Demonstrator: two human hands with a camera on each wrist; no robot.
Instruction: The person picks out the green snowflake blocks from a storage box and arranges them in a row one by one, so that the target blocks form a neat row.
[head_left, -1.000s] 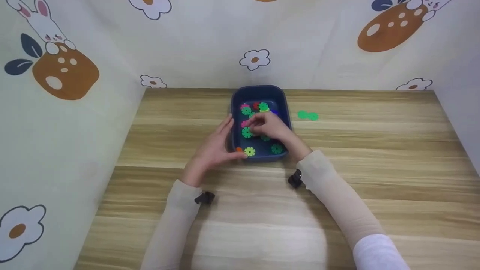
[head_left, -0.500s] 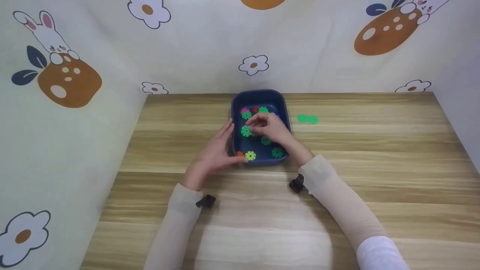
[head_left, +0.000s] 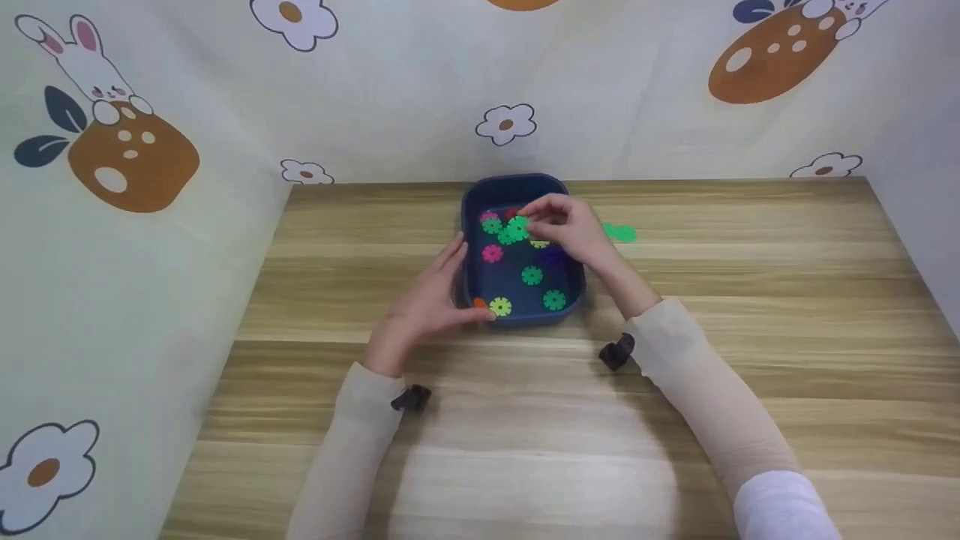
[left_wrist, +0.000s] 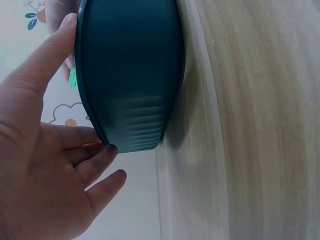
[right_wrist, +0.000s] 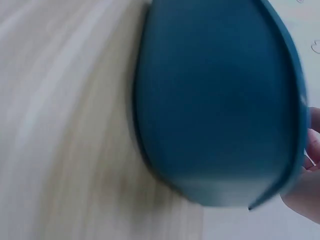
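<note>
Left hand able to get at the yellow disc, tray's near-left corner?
Probably yes: the left hand has its thumb at the tray rim beside the yellow disc, nothing seen on top.

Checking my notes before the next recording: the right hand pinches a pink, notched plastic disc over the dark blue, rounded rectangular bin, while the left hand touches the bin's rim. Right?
Only the colour is wrong: the notched plastic disc is green, as the head view shows. The right hand does pinch it over the dark blue bin, and the left hand touches its rim.
</note>
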